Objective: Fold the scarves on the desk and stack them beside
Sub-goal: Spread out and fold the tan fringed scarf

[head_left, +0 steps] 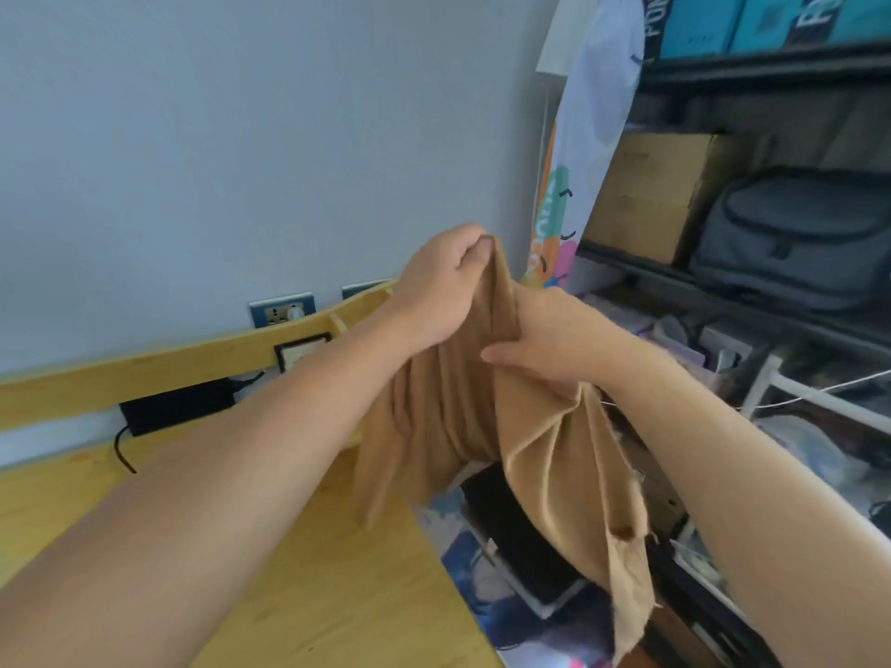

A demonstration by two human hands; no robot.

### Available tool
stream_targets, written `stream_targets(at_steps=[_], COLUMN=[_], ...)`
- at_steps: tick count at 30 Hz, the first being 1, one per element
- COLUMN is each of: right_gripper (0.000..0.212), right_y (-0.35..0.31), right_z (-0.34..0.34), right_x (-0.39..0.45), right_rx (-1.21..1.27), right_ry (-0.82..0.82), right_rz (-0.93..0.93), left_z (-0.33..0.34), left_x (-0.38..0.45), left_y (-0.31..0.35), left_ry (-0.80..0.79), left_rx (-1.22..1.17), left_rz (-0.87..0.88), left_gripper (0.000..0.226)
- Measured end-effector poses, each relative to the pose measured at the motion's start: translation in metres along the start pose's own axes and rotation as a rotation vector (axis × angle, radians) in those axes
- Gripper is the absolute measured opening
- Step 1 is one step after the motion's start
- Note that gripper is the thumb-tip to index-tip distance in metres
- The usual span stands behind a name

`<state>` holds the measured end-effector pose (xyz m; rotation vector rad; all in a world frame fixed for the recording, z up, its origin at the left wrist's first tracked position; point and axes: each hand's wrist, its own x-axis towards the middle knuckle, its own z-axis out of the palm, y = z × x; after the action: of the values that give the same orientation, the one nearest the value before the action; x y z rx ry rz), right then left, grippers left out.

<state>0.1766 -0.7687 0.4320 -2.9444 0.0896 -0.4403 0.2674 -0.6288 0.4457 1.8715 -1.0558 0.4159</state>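
Observation:
A tan scarf (463, 417) hangs in the air above the right end of the wooden desk (299, 595). My left hand (438, 291) pinches its top edge, raised high. Just below and to the right, my right hand (554, 339) grips the cloth lower down, thumb stretched across the fabric. The scarf drapes down in folds between my arms, and a frayed end (627, 609) trails past the desk's right edge. No other scarves are in view.
A wooden back rail (144, 373) runs along the wall, with a black power adapter (173, 407) and cable beneath it. Right of the desk stands a dark shelf (771, 282) with cardboard boxes and a grey bag. Clutter lies on the floor below.

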Motion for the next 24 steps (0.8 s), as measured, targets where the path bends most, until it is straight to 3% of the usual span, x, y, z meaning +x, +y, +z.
stream_targets(at_steps=[2, 4, 6, 8, 12, 15, 17, 19, 22, 24], right_gripper=[0.015, 0.024, 0.031, 0.042, 0.047, 0.037, 0.028, 0.020, 0.013, 0.012], right_y=[0.020, 0.035, 0.037, 0.027, 0.019, 0.013, 0.001, -0.014, -0.060, -0.101], right_z=[-0.016, -0.041, -0.057, -0.065, -0.102, -0.133, -0.148, -0.161, -0.180, -0.186], right_x=[0.009, 0.008, 0.007, 0.006, 0.004, 0.017, 0.032, 0.055, 0.090, 0.104], right_rx=[-0.121, -0.083, -0.003, -0.012, 0.031, 0.124, 0.160, 0.236, 0.463, 0.691], right_ry=[0.048, 0.122, 0.270, 0.478, 0.808, 0.845, 0.831, 0.798, 0.744, 0.559], right_rz=[0.158, 0.307, 0.338, 0.333, 0.245, 0.232, 0.227, 0.154, -0.004, -0.100], left_z=[0.007, 0.021, 0.046, 0.062, 0.038, -0.014, -0.063, -0.123, -0.223, -0.286], left_x=[-0.003, -0.011, -0.016, -0.010, 0.018, 0.044, 0.061, 0.073, 0.074, 0.058], left_y=[-0.002, -0.010, -0.019, -0.024, -0.020, -0.005, 0.001, 0.005, 0.014, 0.025], left_ry=[0.105, -0.012, -0.143, -0.079, 0.175, 0.373, 0.444, 0.499, 0.584, 0.600], left_rx=[-0.028, 0.108, 0.302, 0.293, -0.027, -0.562, -0.730, -0.552, -0.071, 0.214], left_rz=[0.028, 0.009, -0.045, -0.148, -0.344, -0.365, -0.305, -0.215, -0.146, -0.156], left_gripper=[0.026, 0.025, 0.023, 0.012, 0.024, 0.032, 0.027, 0.029, 0.050, 0.056])
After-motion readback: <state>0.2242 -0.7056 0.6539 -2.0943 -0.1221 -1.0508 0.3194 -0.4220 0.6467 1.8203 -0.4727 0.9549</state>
